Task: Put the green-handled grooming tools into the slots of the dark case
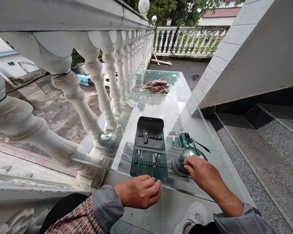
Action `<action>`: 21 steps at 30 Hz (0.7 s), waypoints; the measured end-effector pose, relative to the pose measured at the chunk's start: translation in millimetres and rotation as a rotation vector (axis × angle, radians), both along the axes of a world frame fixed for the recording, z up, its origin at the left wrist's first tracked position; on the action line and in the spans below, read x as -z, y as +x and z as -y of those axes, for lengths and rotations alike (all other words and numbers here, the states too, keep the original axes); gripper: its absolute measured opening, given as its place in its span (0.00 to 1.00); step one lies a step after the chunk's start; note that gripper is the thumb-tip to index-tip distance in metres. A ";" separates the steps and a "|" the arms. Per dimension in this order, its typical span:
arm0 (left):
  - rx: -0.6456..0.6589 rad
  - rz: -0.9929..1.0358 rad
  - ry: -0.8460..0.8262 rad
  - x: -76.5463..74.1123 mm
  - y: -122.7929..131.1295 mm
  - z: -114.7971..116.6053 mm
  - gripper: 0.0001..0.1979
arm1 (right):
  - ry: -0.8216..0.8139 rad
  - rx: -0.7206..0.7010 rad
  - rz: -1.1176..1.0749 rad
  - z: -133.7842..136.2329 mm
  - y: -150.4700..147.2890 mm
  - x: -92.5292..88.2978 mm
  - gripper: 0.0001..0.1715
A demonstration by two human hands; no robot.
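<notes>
A black tool case (149, 148) lies open on the glass table (161, 104), with several green-handled tools tucked in its lower elastic loops. My left hand (139, 191) rests at the case's near edge, fingers curled with the tips pressed together; I cannot see anything in them. My right hand (203, 174) lies palm down to the right of the case, fingers bent onto the glass over a round metal table fitting (182, 162). Just beyond it lie several loose green manicure tools (185, 140).
A white stone balustrade (92, 65) runs close along the table's left side. A crumpled brown cloth (157, 86) sits at the far end. Grey tiled steps (258, 146) rise on the right. My knee and a white shoe (192, 216) are below the table edge.
</notes>
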State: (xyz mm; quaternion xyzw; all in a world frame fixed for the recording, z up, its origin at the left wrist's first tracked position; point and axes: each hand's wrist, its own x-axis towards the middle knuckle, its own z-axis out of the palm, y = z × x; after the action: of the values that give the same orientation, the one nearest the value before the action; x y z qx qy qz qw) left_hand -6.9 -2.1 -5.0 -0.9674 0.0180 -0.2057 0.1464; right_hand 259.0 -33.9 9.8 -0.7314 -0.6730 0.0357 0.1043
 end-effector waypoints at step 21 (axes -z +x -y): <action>0.013 0.044 -0.009 -1.2 1.6 -1.1 0.09 | 0.197 -0.072 0.087 6.1 -11.3 15.0 0.09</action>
State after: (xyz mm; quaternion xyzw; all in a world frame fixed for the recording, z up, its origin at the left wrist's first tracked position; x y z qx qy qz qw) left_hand -5.2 -1.0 -3.7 -0.9632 0.0203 -0.2280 0.1411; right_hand 247.7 -40.1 -5.2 -0.6937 -0.7031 -0.0588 0.1449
